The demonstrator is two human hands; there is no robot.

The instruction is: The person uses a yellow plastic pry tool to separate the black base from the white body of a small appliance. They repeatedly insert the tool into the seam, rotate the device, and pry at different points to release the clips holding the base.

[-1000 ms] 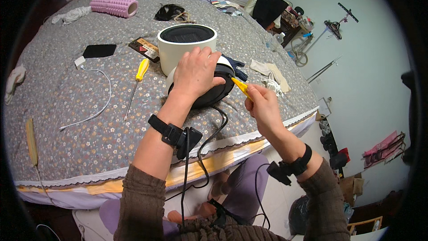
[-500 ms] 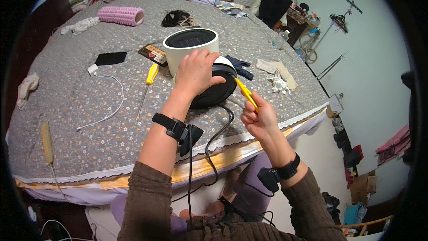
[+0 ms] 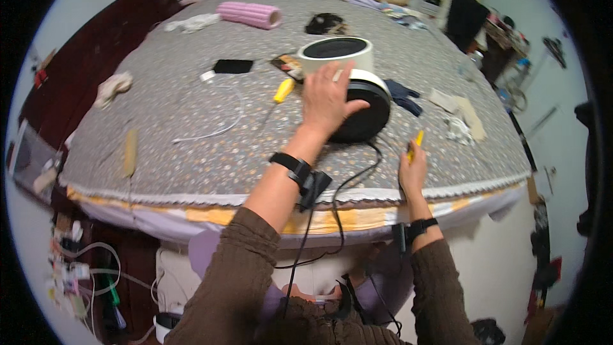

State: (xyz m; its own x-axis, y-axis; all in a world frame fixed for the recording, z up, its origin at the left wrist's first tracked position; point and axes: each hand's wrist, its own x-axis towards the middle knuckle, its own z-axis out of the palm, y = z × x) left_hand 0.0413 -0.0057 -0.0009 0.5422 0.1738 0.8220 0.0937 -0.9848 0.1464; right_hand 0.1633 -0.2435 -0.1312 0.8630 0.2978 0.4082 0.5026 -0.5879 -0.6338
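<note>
A white cylindrical appliance with a dark mesh top stands on the bed, joined to a second white-rimmed part with a round black face. My left hand grips it where the two parts meet, the thumb lying across the black face. To the right, apart from the appliance, my right hand is closed around a slim yellow tool; its kind is not clear. A yellow-handled screwdriver lies left of my left hand. From the black part a black cord runs down over the bed's edge.
On the flowered bedcover lie a black phone, a white charging cable, dark blue gloves, pale cloths and a pink foam roller. A long yellowish stick-like object lies near the front left edge.
The yellow tool has come away from the black part's edge as my right hand drew back toward me. My left hand stays on the appliance. The whole view has swung left.
</note>
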